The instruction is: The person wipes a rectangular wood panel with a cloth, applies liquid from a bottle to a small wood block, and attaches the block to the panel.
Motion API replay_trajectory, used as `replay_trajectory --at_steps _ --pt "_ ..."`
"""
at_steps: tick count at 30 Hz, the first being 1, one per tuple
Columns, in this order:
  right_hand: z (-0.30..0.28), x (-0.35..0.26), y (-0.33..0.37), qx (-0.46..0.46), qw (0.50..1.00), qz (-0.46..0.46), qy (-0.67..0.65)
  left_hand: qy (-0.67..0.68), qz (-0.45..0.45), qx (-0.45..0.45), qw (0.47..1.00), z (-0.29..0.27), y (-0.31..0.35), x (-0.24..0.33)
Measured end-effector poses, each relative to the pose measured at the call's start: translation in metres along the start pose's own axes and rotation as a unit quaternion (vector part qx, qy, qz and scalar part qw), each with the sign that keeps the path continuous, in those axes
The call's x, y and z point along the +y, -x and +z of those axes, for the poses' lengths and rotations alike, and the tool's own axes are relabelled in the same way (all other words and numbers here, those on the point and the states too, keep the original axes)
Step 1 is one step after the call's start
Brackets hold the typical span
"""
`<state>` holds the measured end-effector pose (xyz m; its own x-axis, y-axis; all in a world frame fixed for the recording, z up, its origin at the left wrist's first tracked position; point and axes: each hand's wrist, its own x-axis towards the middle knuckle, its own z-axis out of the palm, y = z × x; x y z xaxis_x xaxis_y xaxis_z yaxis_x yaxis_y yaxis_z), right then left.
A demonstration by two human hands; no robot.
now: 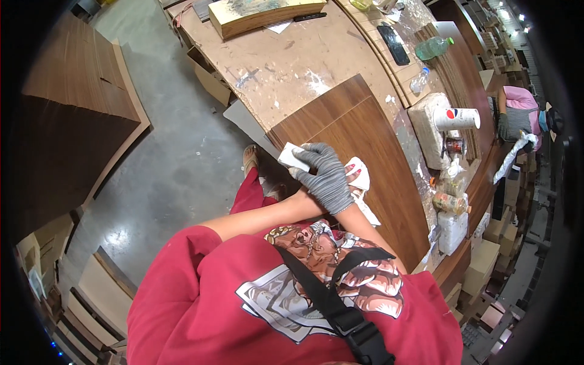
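My forearms cross over the brown wood-grain panel at the table's near edge. My right hand, in a grey striped knit glove, reaches over to the left and is closed on a small white block at the panel's near left edge. Beneath it passes my bare left hand, mostly hidden by the glove. Only its red-nailed fingertips show, on a crumpled white cloth that they appear to grip. The cloth lies on the panel, one end hanging toward me.
A wooden block and a black marker lie on the worn table. Along the right are a phone, a green bottle, a paper cup and a jar. Stacked boards stand left; a co-worker is far right.
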<state>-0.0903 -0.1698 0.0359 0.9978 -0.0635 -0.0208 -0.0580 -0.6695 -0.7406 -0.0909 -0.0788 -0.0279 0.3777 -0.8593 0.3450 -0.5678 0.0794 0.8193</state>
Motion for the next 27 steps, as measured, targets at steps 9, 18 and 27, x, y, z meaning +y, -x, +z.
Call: replay_trajectory --at_steps 9,18,27 --pt "-0.009 0.003 -0.003 0.032 0.997 0.031 0.069 0.119 -0.137 -0.057 0.982 -0.013 -0.003 0.015" --pt "-0.011 -0.011 -0.003 0.013 0.998 0.029 0.045 -0.043 -0.006 0.0 0.999 -0.003 -0.003 0.008" --pt "-0.006 -0.03 0.004 -0.022 0.998 0.011 0.061 -0.044 0.015 -0.016 0.999 0.038 0.02 -0.014"
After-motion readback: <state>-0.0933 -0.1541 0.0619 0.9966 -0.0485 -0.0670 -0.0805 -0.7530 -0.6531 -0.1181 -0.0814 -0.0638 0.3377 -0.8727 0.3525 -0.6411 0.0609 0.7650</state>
